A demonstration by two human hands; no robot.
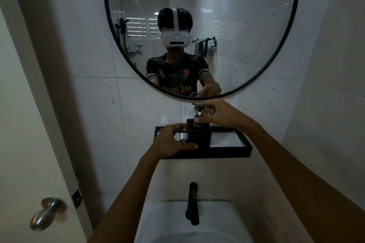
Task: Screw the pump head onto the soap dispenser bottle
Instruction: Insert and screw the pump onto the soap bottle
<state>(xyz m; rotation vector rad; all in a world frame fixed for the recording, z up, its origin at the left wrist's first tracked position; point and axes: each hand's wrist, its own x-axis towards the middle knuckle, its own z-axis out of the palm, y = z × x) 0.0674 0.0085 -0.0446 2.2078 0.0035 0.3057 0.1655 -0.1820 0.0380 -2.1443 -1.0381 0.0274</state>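
Observation:
A square black soap dispenser bottle [199, 136] stands on a black wall shelf [227, 153] under the mirror. My left hand [171, 142] wraps its left side, thumb across the front. The dark pump head [198, 107] sits upright in the bottle's neck, its nozzle pointing left and a short white stem showing below it. My right hand [219, 113] comes in from the right, its fingertips pinched on the pump's collar at the neck. The collar itself is mostly hidden by those fingers.
A round black-framed mirror [295, 25] hangs just above the shelf and reflects a person wearing a headset. Below are a white basin [217, 221] with a black tap [192, 203]. A door with a metal knob [48, 213] stands at the left. Tiled walls close in on both sides.

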